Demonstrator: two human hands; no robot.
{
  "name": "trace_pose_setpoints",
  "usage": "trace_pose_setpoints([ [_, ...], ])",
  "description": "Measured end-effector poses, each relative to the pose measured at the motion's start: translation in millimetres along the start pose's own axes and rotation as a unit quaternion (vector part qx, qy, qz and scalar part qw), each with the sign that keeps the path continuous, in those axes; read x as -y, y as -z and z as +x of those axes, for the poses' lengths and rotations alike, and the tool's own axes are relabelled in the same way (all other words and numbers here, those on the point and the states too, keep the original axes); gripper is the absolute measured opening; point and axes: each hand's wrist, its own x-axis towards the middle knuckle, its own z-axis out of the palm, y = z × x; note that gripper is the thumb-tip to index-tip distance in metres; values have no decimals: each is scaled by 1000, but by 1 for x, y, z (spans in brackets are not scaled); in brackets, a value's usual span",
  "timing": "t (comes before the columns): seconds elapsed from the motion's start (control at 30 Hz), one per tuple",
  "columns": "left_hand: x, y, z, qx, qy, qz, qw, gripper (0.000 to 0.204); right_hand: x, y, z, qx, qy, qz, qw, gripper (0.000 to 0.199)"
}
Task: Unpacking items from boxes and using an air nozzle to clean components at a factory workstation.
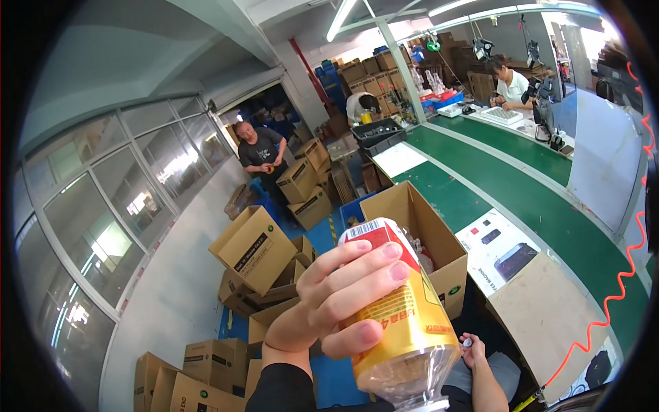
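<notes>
- The bottle [401, 312] is held upside down, high over the open box [412, 237], by the left hand [329, 302], fingers [364, 271] wrapped around its label.
- The right hand [473, 350] sits near the cap; whether it is closed cannot be told.
- A slip could be caused by the smooth label.
- Room is left by the green counter [508, 199] to the right; stacked cartons [254, 250] crowd the left.

My view: green conveyor table [549, 226] as reference. Left of it, blue floor [322, 237] piled with cardboard boxes [252, 248]; glazed wall [103, 226] further left. Tube light [341, 18] above.
</notes>
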Motion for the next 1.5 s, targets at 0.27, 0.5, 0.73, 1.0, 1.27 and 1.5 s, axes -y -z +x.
trace_pose_setpoints([
  [0.27, 4, 16, 21, -25, -34, 24, 999, 82, -4, 0, 4, -10, -11, 30, 999, 25],
  [0.5, 6, 21, 29, -19, -50, 34, 998, 85, -5, 2, 6, 20, -16, 9, 1000, 21],
  [0.73, 14, 17, 32, -46, -51, 31, 997, 89, -1, 1, 4, 26, -28, 18, 999, 28],
  [1.0, 14, 9, 20, -82, -31, 21, 996, 85, -8, 3, 7, 42, -10, -16, 999, 31],
  [1.27, 7, -11, -2, 0, -14, -71, 997, 76, -8, -11, -13, 16, 36, -69, 997, 28],
  [1.5, -30, -80, -89, 81, 201, -444, 869, 67, 11, -35, -35, 51, 174, -251, 951, 25],
])
